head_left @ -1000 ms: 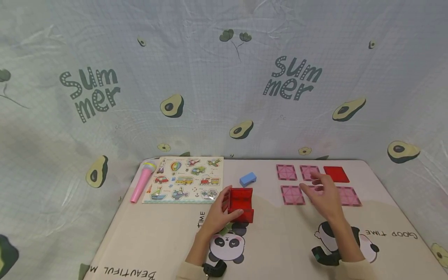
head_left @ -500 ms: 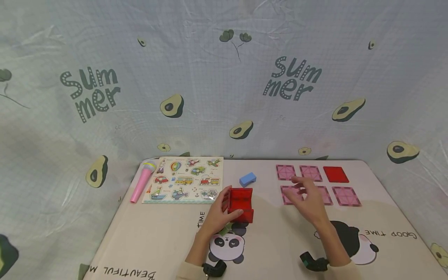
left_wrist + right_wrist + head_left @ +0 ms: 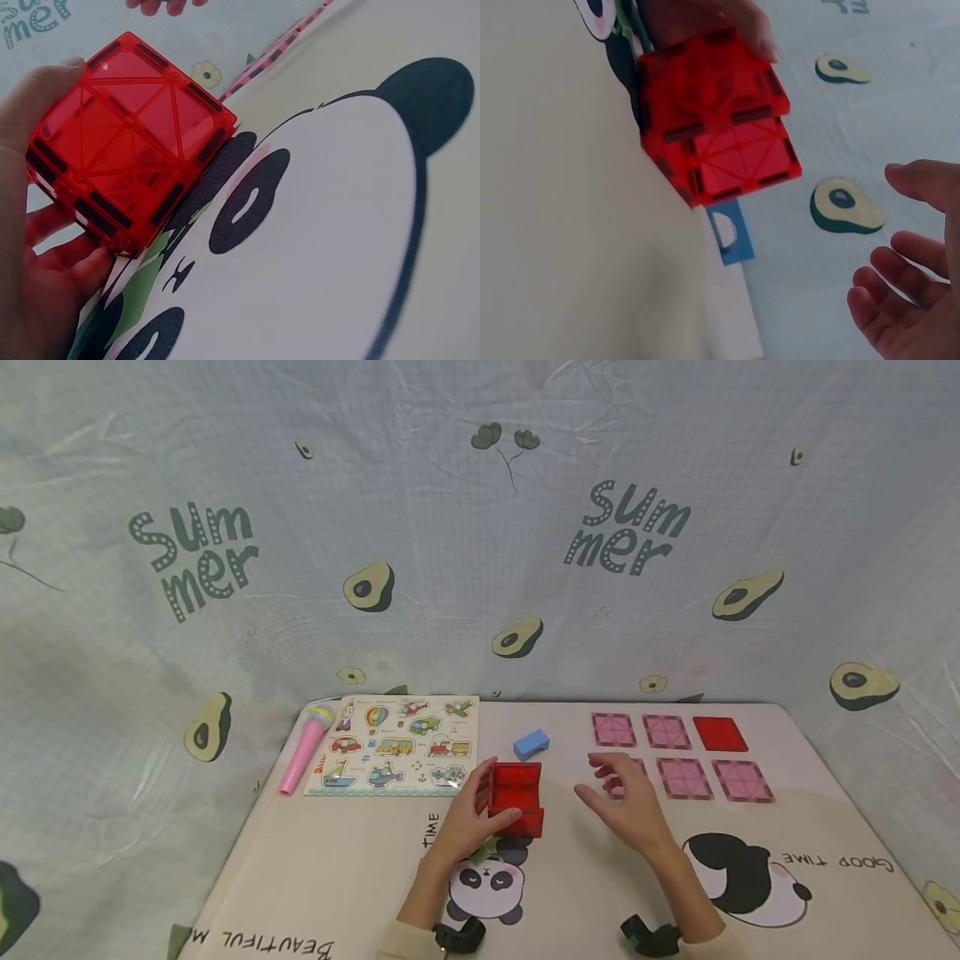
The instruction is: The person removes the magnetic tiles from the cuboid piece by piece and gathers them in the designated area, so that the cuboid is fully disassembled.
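Left hand gripping a red magnetic-tile structure; right hand spread, holding nothing.

The left hand (image 3: 468, 827) curls around the left side of the translucent red magnetic-tile structure (image 3: 517, 793), thumb across its near edge; the structure stands on the printed tabletop (image 3: 345, 868), just beyond the panda print (image 3: 487, 890). The right hand (image 3: 632, 810) hovers to the structure's right, well apart from it, thumb and fingers parted wide, partly hiding one of five pink magnetic tiles (image 3: 684, 778). These lie in two rows, with a flat red tile (image 3: 720, 734) at the far row's right end. Behind the structure sits a blue arch block (image 3: 531, 744); to the left lie a vehicle puzzle board (image 3: 397, 746) and, beside it, a pink toy microphone (image 3: 306, 753).
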A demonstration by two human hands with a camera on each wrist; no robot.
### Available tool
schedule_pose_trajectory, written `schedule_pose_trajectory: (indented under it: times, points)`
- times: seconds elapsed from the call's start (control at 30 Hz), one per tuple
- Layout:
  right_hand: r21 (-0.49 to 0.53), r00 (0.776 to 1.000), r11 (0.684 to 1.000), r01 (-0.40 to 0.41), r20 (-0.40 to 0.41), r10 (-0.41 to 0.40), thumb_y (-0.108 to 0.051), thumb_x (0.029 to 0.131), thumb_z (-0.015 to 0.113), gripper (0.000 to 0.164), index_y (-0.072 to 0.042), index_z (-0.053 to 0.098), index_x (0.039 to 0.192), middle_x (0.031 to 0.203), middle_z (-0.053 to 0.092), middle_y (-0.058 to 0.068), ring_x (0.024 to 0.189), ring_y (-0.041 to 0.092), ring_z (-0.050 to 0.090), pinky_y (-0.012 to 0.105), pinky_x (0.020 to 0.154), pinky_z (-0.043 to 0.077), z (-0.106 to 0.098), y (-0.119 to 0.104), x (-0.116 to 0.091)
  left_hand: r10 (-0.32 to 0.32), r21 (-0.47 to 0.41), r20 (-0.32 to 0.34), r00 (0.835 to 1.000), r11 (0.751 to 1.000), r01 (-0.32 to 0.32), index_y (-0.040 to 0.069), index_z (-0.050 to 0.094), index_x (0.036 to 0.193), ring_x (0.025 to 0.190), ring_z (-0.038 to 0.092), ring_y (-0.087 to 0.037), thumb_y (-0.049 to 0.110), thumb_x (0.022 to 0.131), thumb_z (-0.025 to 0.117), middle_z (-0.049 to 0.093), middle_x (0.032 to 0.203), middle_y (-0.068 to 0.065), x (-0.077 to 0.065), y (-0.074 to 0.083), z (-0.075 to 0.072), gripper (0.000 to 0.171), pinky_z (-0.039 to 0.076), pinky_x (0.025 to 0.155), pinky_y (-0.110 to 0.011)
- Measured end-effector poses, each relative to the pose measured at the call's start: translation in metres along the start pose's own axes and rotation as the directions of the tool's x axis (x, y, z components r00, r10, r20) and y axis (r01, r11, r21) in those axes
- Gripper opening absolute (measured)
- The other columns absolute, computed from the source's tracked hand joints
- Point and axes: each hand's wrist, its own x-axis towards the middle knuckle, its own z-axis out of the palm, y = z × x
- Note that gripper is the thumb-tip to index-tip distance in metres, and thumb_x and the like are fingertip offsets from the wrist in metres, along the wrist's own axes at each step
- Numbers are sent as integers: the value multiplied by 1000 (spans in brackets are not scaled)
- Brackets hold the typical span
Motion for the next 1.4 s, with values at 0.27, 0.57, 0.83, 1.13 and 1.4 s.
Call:
schedule_pose_trajectory:
  times: [0.27,0.57,0.83,1.13,1.4]
  points:
    - [66,996,998,14,82,-20,-21,83,81,49,-13,61,127,119,67,6,101,20,65,31,85,62,19,-11,-7,6,-12,-5,1000,1000,-6,33,31,154,144,43,-28,39,85,77,45,155,0,0,0,-1,84,41,116,-45]
    - [102,987,994,25,155,-40,-12,82,81,47,-8,63,125,112,69,10,98,16,64,29,84,62,41,-18,-13,15,-15,-4,1000,1000,-15,24,31,156,144,43,-29,38,85,78,46,154,0,1,-2,-1,86,40,116,-46]
    - [95,983,995,26,176,-42,-7,80,82,41,-8,66,118,104,69,3,90,10,63,28,81,63,51,-21,-16,14,-20,5,1000,1000,-14,32,31,155,144,43,-26,38,85,77,46,154,1,1,1,0,84,40,117,-45]
    - [62,977,997,38,208,-51,-2,81,80,32,-8,66,109,98,66,-2,86,12,64,20,79,61,56,-22,-15,12,-8,5,1000,1000,-12,23,30,157,144,43,-26,37,85,78,46,154,0,0,3,0,87,40,116,-43]
    - [43,971,998,51,231,-59,-3,83,78,24,-13,66,102,93,65,-5,81,7,61,20,78,60,57,-25,-15,12,-9,1,1000,1000,-12,27,31,156,143,44,-26,41,86,76,45,155,0,-1,2,-2,85,41,116,-42]
